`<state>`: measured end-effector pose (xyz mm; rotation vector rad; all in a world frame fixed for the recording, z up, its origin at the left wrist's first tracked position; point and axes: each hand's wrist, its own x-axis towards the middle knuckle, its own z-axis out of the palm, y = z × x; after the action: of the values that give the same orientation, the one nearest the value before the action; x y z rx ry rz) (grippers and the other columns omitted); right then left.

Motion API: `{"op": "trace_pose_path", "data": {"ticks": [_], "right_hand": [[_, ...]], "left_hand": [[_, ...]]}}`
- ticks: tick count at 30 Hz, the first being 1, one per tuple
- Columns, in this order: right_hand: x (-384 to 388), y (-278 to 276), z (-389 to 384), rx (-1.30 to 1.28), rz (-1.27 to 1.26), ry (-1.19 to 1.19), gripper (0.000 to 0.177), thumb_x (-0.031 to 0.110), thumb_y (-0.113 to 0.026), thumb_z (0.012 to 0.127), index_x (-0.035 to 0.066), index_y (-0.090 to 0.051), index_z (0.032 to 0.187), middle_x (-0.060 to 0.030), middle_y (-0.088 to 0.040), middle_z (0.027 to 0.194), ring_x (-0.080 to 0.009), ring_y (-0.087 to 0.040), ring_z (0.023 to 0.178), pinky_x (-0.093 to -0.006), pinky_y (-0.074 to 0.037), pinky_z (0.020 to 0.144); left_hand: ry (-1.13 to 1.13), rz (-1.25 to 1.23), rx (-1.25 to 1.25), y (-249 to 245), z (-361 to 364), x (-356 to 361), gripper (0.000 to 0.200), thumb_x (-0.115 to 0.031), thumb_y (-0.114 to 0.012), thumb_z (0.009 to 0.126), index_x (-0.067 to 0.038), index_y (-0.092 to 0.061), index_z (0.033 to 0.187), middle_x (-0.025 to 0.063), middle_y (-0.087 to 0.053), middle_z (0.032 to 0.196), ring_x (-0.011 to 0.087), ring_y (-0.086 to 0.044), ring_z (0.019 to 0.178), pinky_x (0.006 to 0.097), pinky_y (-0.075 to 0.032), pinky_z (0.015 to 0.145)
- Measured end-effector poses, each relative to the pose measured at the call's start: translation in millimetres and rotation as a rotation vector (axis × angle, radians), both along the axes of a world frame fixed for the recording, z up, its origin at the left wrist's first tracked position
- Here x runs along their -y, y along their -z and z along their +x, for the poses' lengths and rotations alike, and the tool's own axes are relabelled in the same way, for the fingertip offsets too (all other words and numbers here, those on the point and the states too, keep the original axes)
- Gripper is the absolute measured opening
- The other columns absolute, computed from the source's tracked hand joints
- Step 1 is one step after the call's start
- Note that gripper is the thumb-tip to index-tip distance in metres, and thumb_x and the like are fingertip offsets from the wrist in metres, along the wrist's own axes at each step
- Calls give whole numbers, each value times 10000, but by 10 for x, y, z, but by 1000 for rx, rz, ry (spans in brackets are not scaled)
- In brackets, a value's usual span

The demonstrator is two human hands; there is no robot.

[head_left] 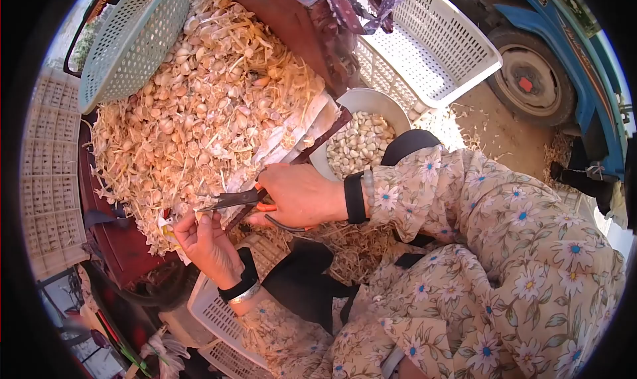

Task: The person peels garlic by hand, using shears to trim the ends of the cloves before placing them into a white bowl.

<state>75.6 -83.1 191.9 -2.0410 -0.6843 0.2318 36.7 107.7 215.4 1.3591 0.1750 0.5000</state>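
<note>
My right hand (pixel 302 193) is wrapped round a pair of scissors (pixel 232 200) with dark blades and orange handles. The blades point left, toward the fingertips of my left hand (pixel 209 243). Those fingertips pinch a small garlic clove (pixel 200 215) right at the blade tips, and much of it is hidden. Behind both hands rises a large heap of garlic (pixel 179 123) mixed with dry skins and stalks. Beyond my right wrist stands a pale bucket (pixel 389 107) partly filled with trimmed, whitish garlic cloves (pixel 358 143).
A light green perforated basket (pixel 136 54) leans on the heap at upper left. White plastic crates stand at upper right (pixel 458 80), along the left edge (pixel 53 180) and below my left arm (pixel 215 312). A blue vehicle's wheel (pixel 531 77) is at far right.
</note>
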Motion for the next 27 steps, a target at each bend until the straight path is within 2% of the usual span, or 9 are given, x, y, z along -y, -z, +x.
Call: {"op": "trace_pose_path", "data": {"ticks": [3,8,11,15,18,20,23,26,27], "right_hand": [[34,-51,-21,13,-22,-25,519,479,-622,742,-23,-551,855,-172,-574,843,-334,-561,875,-412,-452,697],[10,-1,7,-20,-17,-51,519,490,-607,753,-18,-558,848,-173,-580,824,-336,-572,849,-415,-452,691],[4,65,34,-78,-35,-121,512,491,-590,767,-17,-561,830,-184,-584,769,-348,-585,760,-419,-454,643],[-11,130,31,8,-23,-125,496,488,-572,782,-6,-566,740,-178,-572,636,-367,-576,620,-424,-448,560],[-24,141,49,33,1,-148,504,495,-555,793,5,-561,676,-160,-557,563,-354,-570,556,-417,-445,524],[-53,182,43,35,24,-166,530,517,-533,806,19,-554,628,-136,-552,528,-312,-579,528,-392,-449,510],[45,10,111,-626,69,-436,568,562,-484,825,47,-535,591,-81,-547,511,-217,-581,494,-332,-445,470],[74,-70,60,-750,287,-356,590,609,-453,819,73,-514,579,-31,-522,498,-128,-553,472,-265,-410,416],[51,-21,94,-702,279,-313,585,611,-458,815,74,-511,589,-30,-520,501,-123,-545,469,-256,-400,410]], "left_hand": [[24,-28,5,-21,-27,36,168,18,-568,804,-42,-480,933,79,-553,916,155,-574,817,286,-501,768],[19,55,-102,12,-52,102,194,71,-549,782,-36,-465,920,120,-513,1036,157,-573,804,301,-522,678],[47,18,-127,13,-63,49,194,70,-562,776,-35,-467,910,126,-500,1058,152,-569,793,298,-524,674],[46,24,-115,6,-73,37,191,58,-578,773,-31,-467,899,125,-497,1056,148,-566,763,295,-521,679],[54,36,-111,42,-121,-23,147,1,-558,805,-77,-485,906,65,-552,858,130,-556,742,329,-519,674],[86,-13,-106,60,-134,-63,185,25,-584,780,-58,-476,905,97,-523,970,147,-566,754,299,-517,669],[122,-48,-45,51,-138,-47,203,33,-596,769,-50,-478,910,111,-514,1022,165,-579,780,281,-512,669],[135,-86,-36,51,-141,-63,204,33,-591,773,-49,-485,927,112,-519,1029,177,-586,818,281,-509,681],[134,-103,-45,54,-146,-72,205,33,-588,775,-48,-487,934,114,-520,1034,181,-588,831,282,-508,687]]}}
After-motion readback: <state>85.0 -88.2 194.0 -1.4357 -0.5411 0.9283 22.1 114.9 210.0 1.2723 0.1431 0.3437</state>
